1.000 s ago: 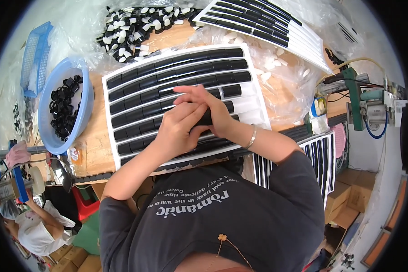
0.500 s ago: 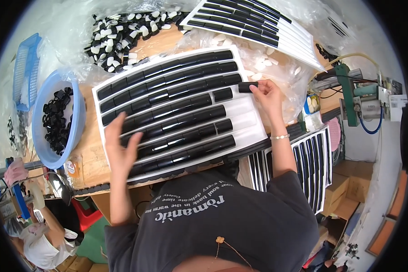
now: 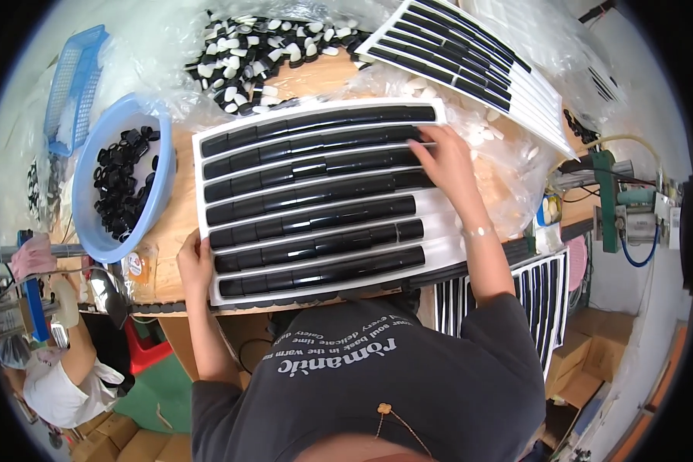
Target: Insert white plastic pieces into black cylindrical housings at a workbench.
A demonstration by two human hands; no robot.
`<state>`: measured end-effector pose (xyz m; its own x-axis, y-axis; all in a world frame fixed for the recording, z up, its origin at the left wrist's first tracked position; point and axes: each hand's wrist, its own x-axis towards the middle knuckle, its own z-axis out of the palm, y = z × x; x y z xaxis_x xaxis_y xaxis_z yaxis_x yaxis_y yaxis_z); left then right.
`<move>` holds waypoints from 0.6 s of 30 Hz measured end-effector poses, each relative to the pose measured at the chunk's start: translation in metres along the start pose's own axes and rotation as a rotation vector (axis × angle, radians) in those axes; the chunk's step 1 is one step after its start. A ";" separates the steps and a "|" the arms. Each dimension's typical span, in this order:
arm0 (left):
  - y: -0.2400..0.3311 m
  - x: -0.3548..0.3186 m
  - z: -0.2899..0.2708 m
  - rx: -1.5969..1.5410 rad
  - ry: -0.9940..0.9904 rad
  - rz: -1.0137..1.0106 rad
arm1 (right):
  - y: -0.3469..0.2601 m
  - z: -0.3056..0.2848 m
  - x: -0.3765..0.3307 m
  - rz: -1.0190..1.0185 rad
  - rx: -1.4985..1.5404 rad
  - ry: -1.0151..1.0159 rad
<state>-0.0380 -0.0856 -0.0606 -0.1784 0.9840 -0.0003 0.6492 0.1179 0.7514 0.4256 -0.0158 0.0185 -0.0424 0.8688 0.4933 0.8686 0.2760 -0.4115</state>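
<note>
A white tray (image 3: 439,214) lies before me with long curved rows of glossy black cap-like pieces (image 3: 315,202). My left hand (image 3: 195,266) is at its left edge, thumb against the rim and fingers bent beside it. My right hand (image 3: 448,159) reaches over the right ends of the upper rows. Its thumb and forefinger close around a black cap at the end of the second row from the far side; the hand hides part of the rows below. The nearest rows stop short of the tray's right edge.
A blue basin (image 3: 169,146) of black pieces stands left, beside a blue basket (image 3: 54,138). Black and white pieces (image 3: 262,58) lie heaped at the back. A second filled tray (image 3: 539,115) is far right, near a metal-and-green fixture (image 3: 609,200). Another person (image 3: 69,385) sits lower left.
My right hand has moved from beside the tray, where it held a black cap, onto the row ends. The fourth row now reaches farther right. My left hand has gone from above the rows to the left edge.
</note>
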 end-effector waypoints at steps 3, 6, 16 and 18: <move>-0.005 0.005 0.001 -0.159 -0.006 -0.126 | -0.043 0.054 0.070 -0.183 0.294 -0.190; -0.009 0.012 0.001 -0.317 -0.005 -0.216 | -0.063 0.145 0.129 -0.250 0.390 -0.253; 0.032 0.008 -0.033 0.263 0.125 0.418 | -0.098 0.241 0.174 -0.256 -0.100 -0.391; 0.043 0.010 -0.038 0.222 -0.011 0.563 | -0.088 0.249 0.171 -0.337 -0.104 -0.323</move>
<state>-0.0399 -0.0759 -0.0035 0.2446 0.9043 0.3500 0.7808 -0.3977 0.4818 0.2190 0.2108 -0.0522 -0.4672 0.8257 0.3162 0.8243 0.5361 -0.1821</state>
